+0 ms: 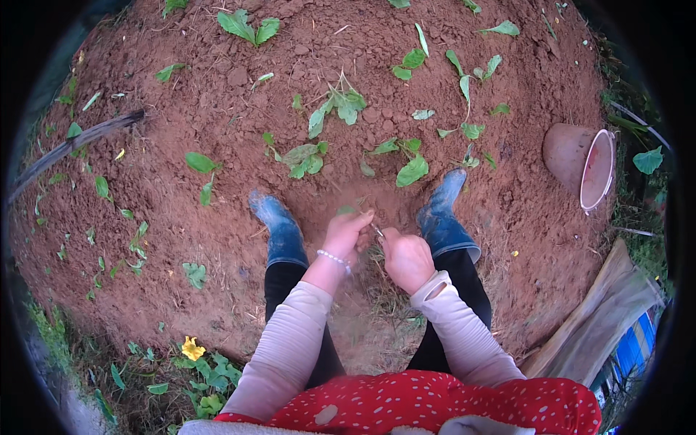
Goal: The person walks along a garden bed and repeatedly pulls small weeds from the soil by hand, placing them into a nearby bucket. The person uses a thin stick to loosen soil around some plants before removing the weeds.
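Note:
My left hand (346,235), with a beaded bracelet at the wrist, is closed in a pinch between my boots. A bit of green leaf (346,210) shows at its fingers, but what they grip is mostly hidden. My right hand (407,259) is closed just beside it, and a thin shiny metal piece (378,230) sticks out from its fingers toward the left hand. Its full shape is covered by the hand. Below both hands lies reddish-brown soil (341,192), with leafy seedlings (304,157) and a broad green leaf (412,172) just ahead.
Blue rubber boots (279,225) stand on either side of my hands. A brown bucket (569,156) lies tipped over at the right. A wooden stick (80,140) juts in from the left. Many small plants dot the soil. Weathered boards (602,312) lean at the lower right; a yellow flower (193,349) grows lower left.

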The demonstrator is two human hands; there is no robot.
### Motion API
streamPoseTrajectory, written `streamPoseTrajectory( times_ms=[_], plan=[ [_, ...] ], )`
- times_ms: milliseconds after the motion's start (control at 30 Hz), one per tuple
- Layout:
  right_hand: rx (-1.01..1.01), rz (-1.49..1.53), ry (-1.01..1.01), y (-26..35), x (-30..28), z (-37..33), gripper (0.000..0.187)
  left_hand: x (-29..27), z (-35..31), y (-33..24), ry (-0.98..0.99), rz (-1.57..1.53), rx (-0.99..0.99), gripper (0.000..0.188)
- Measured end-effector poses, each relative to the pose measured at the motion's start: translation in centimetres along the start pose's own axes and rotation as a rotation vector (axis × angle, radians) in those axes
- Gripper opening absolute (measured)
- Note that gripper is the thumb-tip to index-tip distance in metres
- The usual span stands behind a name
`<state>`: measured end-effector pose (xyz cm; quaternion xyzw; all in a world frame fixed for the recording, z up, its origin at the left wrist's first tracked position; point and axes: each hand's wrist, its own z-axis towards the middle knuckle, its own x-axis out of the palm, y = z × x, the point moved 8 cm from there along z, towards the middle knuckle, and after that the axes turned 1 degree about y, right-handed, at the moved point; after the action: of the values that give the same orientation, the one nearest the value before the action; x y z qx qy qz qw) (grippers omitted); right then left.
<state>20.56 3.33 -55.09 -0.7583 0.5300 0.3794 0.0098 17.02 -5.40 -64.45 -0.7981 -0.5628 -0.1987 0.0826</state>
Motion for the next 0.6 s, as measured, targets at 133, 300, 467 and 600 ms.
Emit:
streamPoseTrajectory(
  times_ms=[133,300,467,600],
  plan=[
    [-0.036,-0.034,0.030,-0.4,-1.2,-1.1,0.009,-0.5,0.9,0.2,-0.046,-0.074,0.006,0.011],
    [-0.125,-0.016,0.090,-1.2,-3.1,-1.5,0.008,-1.0,1.2,-0.1,-0.094,-0.162,0.013,0.014],
    [-0.074,-0.016,0.156,-4.9,-5.7,-2.0,0.006,-5.0,3.1,-1.5,-0.265,-0.157,0.175,0.012],
    [0.186,0.390,-0.188,-11.9,-7.1,-0.6,0.008,-6.3,4.5,-1.7,-0.369,0.167,0.162,0.012]
  ],
)
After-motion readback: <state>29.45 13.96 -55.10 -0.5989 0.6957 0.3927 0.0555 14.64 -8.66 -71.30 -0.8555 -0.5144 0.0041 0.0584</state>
